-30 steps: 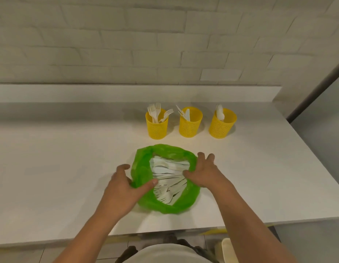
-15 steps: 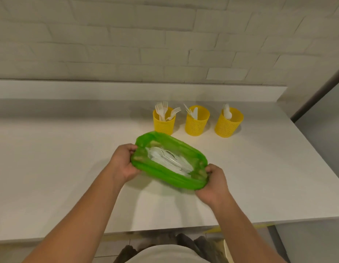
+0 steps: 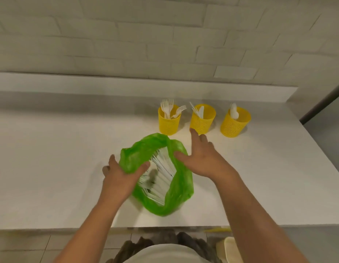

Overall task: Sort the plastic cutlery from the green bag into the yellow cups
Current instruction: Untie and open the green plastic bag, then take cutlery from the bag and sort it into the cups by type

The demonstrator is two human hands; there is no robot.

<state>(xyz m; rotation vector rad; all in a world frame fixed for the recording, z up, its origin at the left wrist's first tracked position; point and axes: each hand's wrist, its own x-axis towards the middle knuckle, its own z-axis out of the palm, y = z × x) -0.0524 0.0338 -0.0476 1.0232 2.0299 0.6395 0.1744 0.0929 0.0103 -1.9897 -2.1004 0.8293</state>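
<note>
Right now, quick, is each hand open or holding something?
Left hand: pinches the green bag at its edge, thumb inside.
Right hand: open, fingers straight, holding nothing; thumb by the bag's edge.

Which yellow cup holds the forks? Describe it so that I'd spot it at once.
On the white countertop, behind the crumpled green plastic bag, stands a row of three yellow perforated plastic cups. The fork cup is the leftmost, the only one with white pronged heads fanning above its rim.
</note>
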